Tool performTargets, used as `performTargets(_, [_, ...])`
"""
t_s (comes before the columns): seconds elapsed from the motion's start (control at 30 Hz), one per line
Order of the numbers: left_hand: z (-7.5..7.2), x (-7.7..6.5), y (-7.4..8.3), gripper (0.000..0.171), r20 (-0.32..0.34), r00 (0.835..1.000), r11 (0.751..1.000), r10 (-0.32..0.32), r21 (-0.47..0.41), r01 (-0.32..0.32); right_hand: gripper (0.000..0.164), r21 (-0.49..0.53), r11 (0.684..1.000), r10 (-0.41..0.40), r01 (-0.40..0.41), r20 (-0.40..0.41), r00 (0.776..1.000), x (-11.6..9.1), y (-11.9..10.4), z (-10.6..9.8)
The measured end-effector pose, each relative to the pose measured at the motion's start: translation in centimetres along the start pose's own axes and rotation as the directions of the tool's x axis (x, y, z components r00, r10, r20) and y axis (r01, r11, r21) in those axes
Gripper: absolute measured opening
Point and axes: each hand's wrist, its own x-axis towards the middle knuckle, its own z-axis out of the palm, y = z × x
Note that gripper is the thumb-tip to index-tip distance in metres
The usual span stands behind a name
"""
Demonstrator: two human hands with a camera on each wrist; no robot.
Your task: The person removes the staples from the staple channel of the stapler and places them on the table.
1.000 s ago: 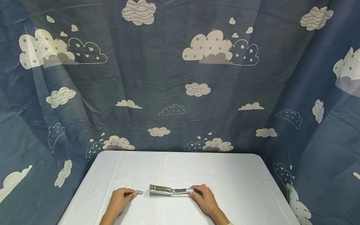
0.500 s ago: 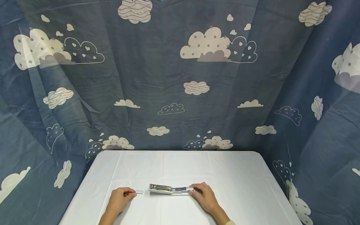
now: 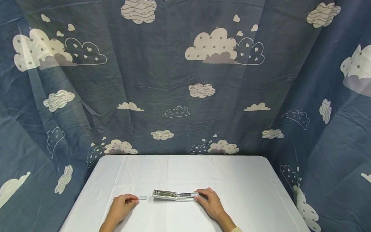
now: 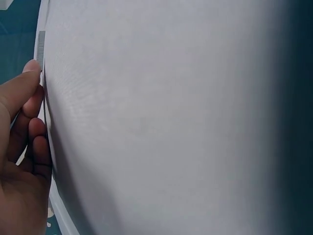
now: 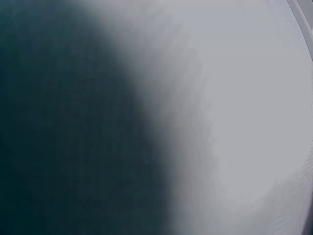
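Observation:
A strip of staples [image 3: 142, 198] sticks out to the right from the thumb and fingertips of my left hand [image 3: 120, 206], which pinches its left end. The left wrist view shows the ridged grey staples [image 4: 41, 45] above the thumb. To the right lies a stapler [image 3: 164, 194], its top opened back so the metal channel shows. My right hand [image 3: 211, 203] grips the stapler's right end between thumb and fingers, covering that end. A short gap separates the staples from the stapler's left end. The right wrist view does not show the hand.
A white-covered table [image 3: 185, 174] carries everything. Behind it and along both sides hangs a dark blue curtain [image 3: 156, 64] with a cloud print. The table's far edge meets the curtain closely.
The strip of staples has turned in my left fingers, from a darker grey face to a paler one, and my left hand has shifted slightly left. My right hand keeps its grip on the stapler.

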Motion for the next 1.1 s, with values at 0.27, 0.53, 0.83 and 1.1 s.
performTargets(0.27, [-0.2,-0.4,-0.1,0.019,-0.083,0.995,0.996,0.056,-0.058,-0.061,0.031,0.015,1.000,0.003,-0.003,-0.012,1.000,-0.2,0.0,0.3])
performTargets(0.53, [-0.1,-0.1,1.3,0.029,-0.169,0.969,0.980,0.180,-0.052,-0.191,0.030,0.014,1.000,-0.004,0.004,-0.029,1.000,-0.4,-0.1,0.3])
performTargets(0.83, [0.5,0.7,5.2,0.032,-0.160,0.957,0.954,0.241,-0.143,-0.264,0.031,0.008,1.000,-0.003,0.003,-0.013,1.000,-0.3,0.0,0.3])
performTargets(1.1, [2.8,1.5,8.7,0.034,-0.122,0.945,0.926,0.305,-0.194,-0.324,0.033,0.014,1.000,-0.005,0.006,-0.017,1.000,0.0,0.2,0.2])
